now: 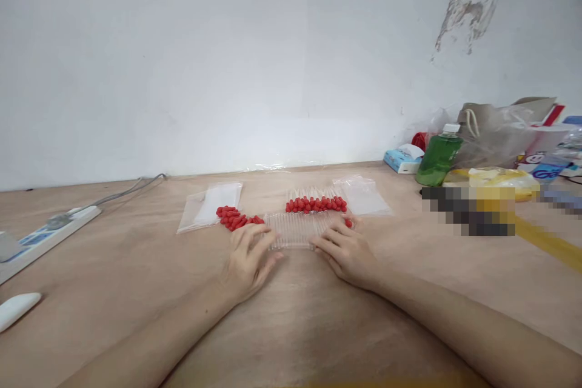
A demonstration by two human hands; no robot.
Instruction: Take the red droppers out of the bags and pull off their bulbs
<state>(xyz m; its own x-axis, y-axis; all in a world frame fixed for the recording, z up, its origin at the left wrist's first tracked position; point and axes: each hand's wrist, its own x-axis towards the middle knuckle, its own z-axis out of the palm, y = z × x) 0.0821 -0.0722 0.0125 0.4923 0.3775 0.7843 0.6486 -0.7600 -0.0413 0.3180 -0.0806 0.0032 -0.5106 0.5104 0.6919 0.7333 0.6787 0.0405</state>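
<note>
At the left end of a row of clear tubes (293, 230), a person's left hand (245, 260) rests with fingers bent and parted, the thumb standing away from the fingertips. At the opposite end, the right hand (350, 254) reaches over with fingers slightly spread; whether they pinch any tube cannot be told. The tubes lie side by side on a wooden table (273, 327), directly between the hands.

Just beyond the left fingers sits a loose heap of red pieces (235, 219). Behind the tubes, red-tipped pale sticks (316, 204) form a second row, red ends toward the person. Flat plastic bags flank the scene, one on the left (220, 203) and another on the right (361, 195).

Farther out to the left are a white power strip (68, 221) and a smooth white object (19, 309), cut off by the frame. To the far right, a blue tissue pack (402, 160) stands beside a green bottle (439, 160), near a pale wall (182, 60).
</note>
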